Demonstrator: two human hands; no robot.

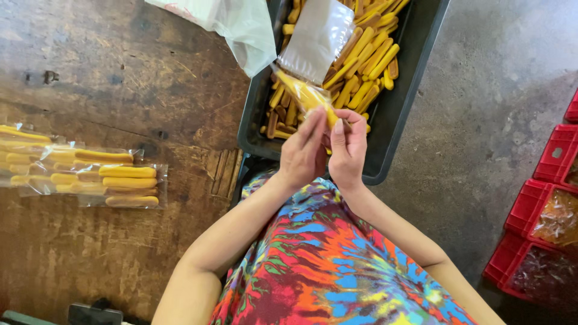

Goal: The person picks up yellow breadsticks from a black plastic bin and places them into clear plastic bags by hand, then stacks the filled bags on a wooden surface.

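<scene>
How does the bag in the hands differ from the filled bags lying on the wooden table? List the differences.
The bag in the hands is held up over the black tray, gripped by the left hand and right hand; the filled bags lie flat on the wooden table, untouched. The held bag looks partly filled, its upper part empty; the table bags look full. Both are clear plastic holding yellow sticks.

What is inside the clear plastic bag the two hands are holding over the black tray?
The clear plastic bag holds yellow stick snacks bunched at its lower end; its upper part looks empty. The left hand and right hand cover the bag's bottom tip.
</scene>
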